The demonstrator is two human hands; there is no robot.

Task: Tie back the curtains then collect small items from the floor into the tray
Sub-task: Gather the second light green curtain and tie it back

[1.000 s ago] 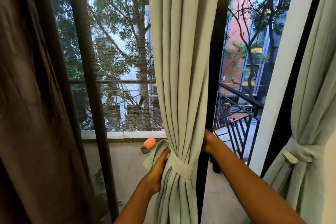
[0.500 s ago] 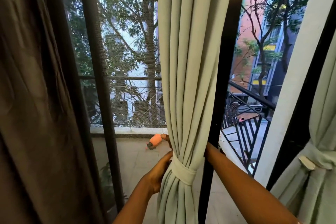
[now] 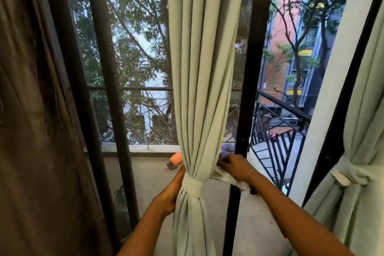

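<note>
A pale green curtain (image 3: 204,72) hangs in the middle of the window, gathered at waist height by a matching tie-back band (image 3: 194,187). My left hand (image 3: 171,191) holds the gathered curtain from the left, its fingers hidden behind the fabric. My right hand (image 3: 235,167) grips the loose end of the band, which trails to the right of the curtain. A second pale green curtain (image 3: 361,151) at the right is tied with its own band (image 3: 351,171). No tray is in view.
A dark brown curtain (image 3: 35,131) fills the left side. Black door frames (image 3: 247,110) stand beside the middle curtain. Outside on the balcony floor lie an orange object (image 3: 175,160) and a small purple cup (image 3: 226,149), with a black railing (image 3: 278,131) beyond.
My right hand has come out from behind the curtain and now holds the band's loose end to the right. The view has moved closer; my left hand stays at the gather.
</note>
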